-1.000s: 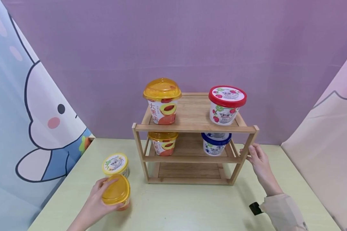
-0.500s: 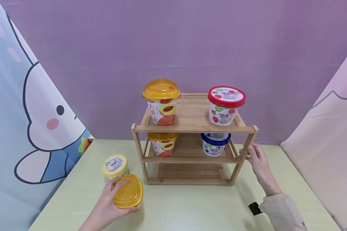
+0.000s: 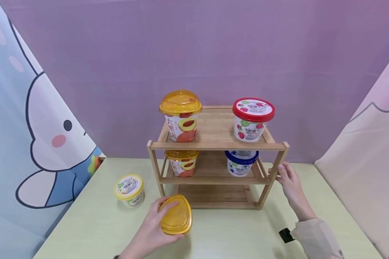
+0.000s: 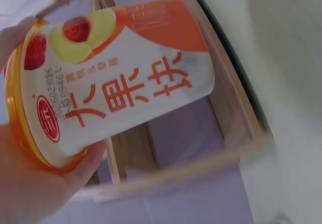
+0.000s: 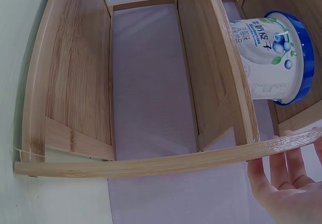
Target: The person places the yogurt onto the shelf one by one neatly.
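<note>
My left hand (image 3: pixel 150 230) grips a yogurt cup by its orange lid (image 3: pixel 176 216), low in front of the rack's left half in the head view. The left wrist view shows the white cup (image 4: pixel 126 83) with peach pictures and red characters, lying sideways in that view. My right hand (image 3: pixel 291 185) holds the right front post of the three-level wooden rack (image 3: pixel 214 145), its fingers (image 5: pixel 279 171) passing behind the post in the right wrist view. A yellow-lidded cup (image 3: pixel 129 190) stands on the table, left of the rack.
On the top shelf stand an orange-lidded cup (image 3: pixel 181 117) and a red-lidded cup (image 3: pixel 253 120). The middle shelf bears another orange-lidded cup (image 3: pixel 182 163) and a blue-lidded cup (image 3: pixel 241 163). A purple cloth (image 3: pixel 123 79) hangs behind the table (image 3: pixel 220 233).
My left hand has moved to the right with the orange-lidded cup, away from the yellow-lidded cup to in front of the rack. My right hand stays at the post.
</note>
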Demonstrator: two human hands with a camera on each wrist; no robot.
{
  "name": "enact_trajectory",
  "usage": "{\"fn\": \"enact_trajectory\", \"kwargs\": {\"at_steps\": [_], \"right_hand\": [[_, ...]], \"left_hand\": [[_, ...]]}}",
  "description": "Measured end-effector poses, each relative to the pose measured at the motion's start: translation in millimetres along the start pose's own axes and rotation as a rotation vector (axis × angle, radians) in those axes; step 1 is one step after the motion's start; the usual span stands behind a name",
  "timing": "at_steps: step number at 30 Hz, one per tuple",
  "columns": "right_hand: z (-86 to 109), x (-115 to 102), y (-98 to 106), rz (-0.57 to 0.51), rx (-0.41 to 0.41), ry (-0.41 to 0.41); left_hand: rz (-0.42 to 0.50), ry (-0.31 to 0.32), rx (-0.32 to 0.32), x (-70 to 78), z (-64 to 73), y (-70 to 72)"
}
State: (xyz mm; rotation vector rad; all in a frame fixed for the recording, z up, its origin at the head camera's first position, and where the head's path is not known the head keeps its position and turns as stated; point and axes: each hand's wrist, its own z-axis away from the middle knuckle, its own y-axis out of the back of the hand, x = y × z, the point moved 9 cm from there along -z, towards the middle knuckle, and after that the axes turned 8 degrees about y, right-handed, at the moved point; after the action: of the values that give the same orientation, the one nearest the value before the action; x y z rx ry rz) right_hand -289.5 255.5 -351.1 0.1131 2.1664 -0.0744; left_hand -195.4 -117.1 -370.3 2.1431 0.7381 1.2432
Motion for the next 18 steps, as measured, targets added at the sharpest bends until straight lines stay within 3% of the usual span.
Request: {"fn": "enact_trajectory", "kwargs": {"at_steps": [4,18], "right_hand": [[-0.2,0.3,0.8,0.011,0.0,-0.006],[0.4,-0.5,0.4,0.053,-0.007,-0.017]], "left_hand": [[0.048,-0.002,-0.028,12.4,-9.9,-19.2],[0.044,-0.039,-0.093,48.0,-35.1,-76.0]]}}
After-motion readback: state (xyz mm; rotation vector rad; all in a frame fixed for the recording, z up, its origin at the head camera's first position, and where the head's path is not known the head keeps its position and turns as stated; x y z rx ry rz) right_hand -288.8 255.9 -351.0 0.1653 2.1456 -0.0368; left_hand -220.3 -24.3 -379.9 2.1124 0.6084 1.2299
